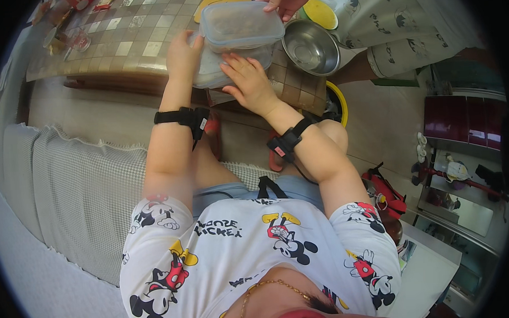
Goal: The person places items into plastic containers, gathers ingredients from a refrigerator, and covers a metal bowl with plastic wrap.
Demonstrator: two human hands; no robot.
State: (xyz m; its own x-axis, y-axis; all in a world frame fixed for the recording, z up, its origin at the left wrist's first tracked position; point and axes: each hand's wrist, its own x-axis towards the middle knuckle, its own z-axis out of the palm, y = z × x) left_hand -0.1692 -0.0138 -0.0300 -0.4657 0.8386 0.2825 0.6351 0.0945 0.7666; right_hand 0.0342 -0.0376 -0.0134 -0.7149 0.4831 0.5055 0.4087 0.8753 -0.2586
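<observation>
A clear plastic food container with a pale translucent lid point(242, 23) sits over a second, lower plastic container point(212, 69) at the table's near edge. My left hand point(184, 55) is at their left side, thumb by the upper container's corner; whether it grips is unclear. My right hand point(249, 80) lies palm down with fingers apart, fingertips at the lower container's front. Another person's hand point(288, 0) touches the far right corner of the upper lid. Brownish contents show faintly through that lid.
A stainless steel bowl point(310, 47) stands right of the containers, with a yellow-and-green oval thing point(319, 13) behind it. A yellow board-like item point(220, 2) lies at the back. Clear plastic cups point(79, 40) are on the checkered table point(134, 32). A yellow-rimmed bin point(340, 102) is below right.
</observation>
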